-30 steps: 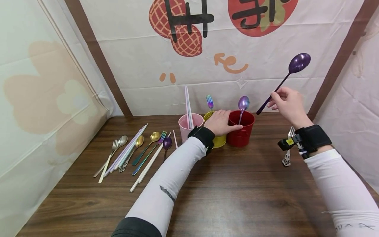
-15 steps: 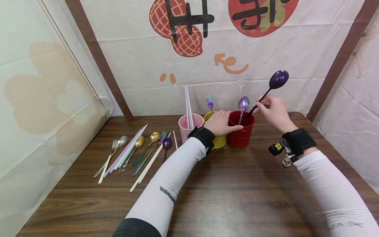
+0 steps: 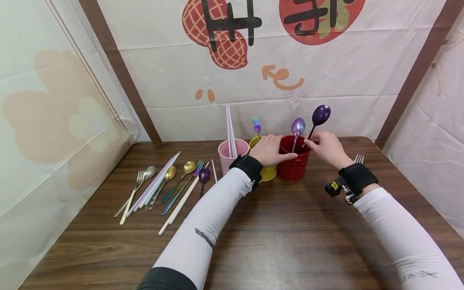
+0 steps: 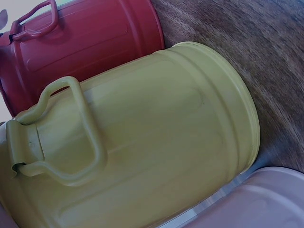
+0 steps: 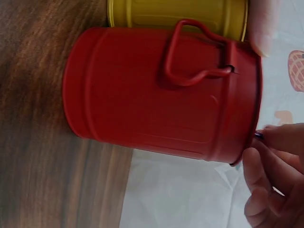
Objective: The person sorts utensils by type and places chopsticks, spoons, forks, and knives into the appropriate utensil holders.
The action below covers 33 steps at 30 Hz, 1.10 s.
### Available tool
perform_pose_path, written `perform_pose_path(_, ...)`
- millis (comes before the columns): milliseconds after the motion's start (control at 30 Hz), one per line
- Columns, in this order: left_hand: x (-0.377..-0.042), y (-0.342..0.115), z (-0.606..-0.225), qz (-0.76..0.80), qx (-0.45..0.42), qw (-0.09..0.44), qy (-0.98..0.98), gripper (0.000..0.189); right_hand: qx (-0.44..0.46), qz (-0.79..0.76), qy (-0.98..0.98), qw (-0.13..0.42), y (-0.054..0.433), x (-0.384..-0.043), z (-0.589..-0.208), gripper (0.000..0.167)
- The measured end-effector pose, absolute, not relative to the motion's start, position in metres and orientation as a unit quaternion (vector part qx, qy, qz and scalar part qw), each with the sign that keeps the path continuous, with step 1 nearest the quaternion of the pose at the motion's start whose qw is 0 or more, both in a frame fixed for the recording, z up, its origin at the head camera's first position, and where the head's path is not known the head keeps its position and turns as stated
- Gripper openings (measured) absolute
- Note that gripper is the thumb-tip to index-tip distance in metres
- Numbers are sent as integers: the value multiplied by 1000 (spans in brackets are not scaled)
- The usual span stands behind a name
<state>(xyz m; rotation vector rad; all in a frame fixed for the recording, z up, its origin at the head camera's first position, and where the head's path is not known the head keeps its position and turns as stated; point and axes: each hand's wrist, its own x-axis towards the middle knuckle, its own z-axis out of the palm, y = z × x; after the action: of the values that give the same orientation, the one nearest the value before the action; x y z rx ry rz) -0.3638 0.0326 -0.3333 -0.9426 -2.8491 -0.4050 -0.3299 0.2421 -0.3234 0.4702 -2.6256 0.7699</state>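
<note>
My right hand [image 3: 328, 149] pinches the handle of a dark purple spoon [image 3: 321, 115], bowl up, with the lower handle inside the red bucket [image 3: 293, 167]. In the right wrist view, the fingertips [image 5: 254, 161] are right at the bucket's rim. My left hand [image 3: 267, 151] lies over the rim of the yellow bucket [image 3: 269, 174], its thumb stretched across to the red bucket's rim. A shiny violet spoon [image 3: 298, 127] stands in the red bucket, and a rainbow fork [image 3: 256, 125] rises from the yellow one. Both buckets show their wire handles in the wrist views.
Left of the yellow bucket stands a pink bucket [image 3: 224, 161] with chopsticks [image 3: 230, 133]. Several spoons, forks and chopsticks lie on the table [image 3: 290, 241] at left, among them a purple spoon [image 3: 204, 175]. A silver fork [image 3: 359, 158] lies behind my right wrist.
My right hand has moved left and down with the dark purple spoon, bringing its handle end from beside the red bucket into it. The left hand has stayed in place.
</note>
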Motion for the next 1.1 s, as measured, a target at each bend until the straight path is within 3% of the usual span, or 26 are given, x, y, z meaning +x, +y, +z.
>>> perform_pose_path(200, -365, 33, -333, -123, -307, 56, -942, 69, 158, 268, -940, 140, 240, -332, -328, 20)
perform_pose_path(767, -362, 32, -333, -127, -310, 58, -941, 67, 148, 297, -937, 111, 237, -329, -327, 21)
perform_pose_path(1100, -363, 32, -333, -130, -306, 53, -941, 68, 148, 300, -933, 131, 242, -322, -319, 23)
